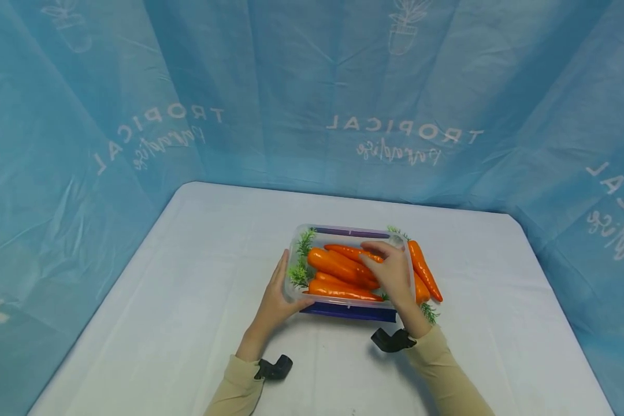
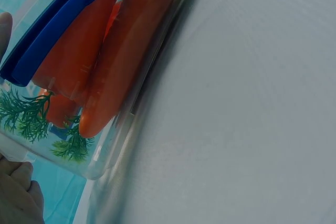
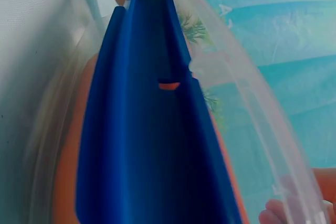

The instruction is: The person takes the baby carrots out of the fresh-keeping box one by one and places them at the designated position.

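Note:
A clear plastic container (image 1: 294, 237) with blue clip flaps (image 1: 348, 311) stands on the table, holding several orange carrots (image 1: 338, 266) and green leafy tops (image 1: 299, 274). My left hand (image 1: 273, 300) holds its near left corner, thumb at the front rim and fingers along the left wall. Over the right end of the container is my right hand (image 1: 392, 268), its fingers and thumb loosely curved above the carrots, a gap between them. In the right wrist view, part of the right hand (image 3: 275, 211) shows through the clear wall. Whether it touches a carrot is hard to tell.
Just right of the container lie a slim carrot (image 1: 423, 270) and a thicker carrot (image 1: 422, 290), partly hidden, with green tops (image 1: 429, 312). A white cloth covers the table (image 1: 213, 248). Blue printed curtains (image 1: 291, 86) hang around the back and sides.

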`<control>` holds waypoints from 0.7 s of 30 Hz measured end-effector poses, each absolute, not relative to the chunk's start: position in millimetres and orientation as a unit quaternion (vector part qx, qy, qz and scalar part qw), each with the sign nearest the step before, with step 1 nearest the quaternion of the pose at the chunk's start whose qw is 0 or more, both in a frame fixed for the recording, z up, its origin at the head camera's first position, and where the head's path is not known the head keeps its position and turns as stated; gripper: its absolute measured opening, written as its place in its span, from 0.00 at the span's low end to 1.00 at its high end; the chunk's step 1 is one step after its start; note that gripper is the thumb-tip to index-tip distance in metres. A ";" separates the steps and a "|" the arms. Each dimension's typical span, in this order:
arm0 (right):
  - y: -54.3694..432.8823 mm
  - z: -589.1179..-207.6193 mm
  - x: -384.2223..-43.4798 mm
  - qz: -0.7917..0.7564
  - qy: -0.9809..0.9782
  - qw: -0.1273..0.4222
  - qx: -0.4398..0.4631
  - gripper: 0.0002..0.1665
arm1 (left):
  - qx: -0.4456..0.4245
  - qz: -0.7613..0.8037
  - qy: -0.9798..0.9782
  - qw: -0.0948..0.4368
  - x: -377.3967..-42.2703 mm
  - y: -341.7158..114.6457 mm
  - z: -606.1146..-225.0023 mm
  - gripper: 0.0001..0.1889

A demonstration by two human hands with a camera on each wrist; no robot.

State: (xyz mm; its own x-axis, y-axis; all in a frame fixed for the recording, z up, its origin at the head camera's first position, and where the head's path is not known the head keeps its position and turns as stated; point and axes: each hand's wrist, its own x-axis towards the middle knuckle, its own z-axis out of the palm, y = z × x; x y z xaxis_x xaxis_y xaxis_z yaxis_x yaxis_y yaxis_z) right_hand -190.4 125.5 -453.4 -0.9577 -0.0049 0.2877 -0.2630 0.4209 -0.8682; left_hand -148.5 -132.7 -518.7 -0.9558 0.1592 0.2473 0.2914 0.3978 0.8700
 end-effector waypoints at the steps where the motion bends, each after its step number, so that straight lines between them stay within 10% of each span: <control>1: 123.8 -453.8 -190.7 0.530 -0.836 0.120 0.084 0.16 | -0.134 -0.530 -0.835 0.063 -150.2 -133.6 -523.7 0.61; 21: 116.5 -457.3 -194.0 0.490 -0.862 0.030 0.124 0.18 | -0.145 -0.528 -0.833 0.079 -151.2 -135.4 -527.3 0.61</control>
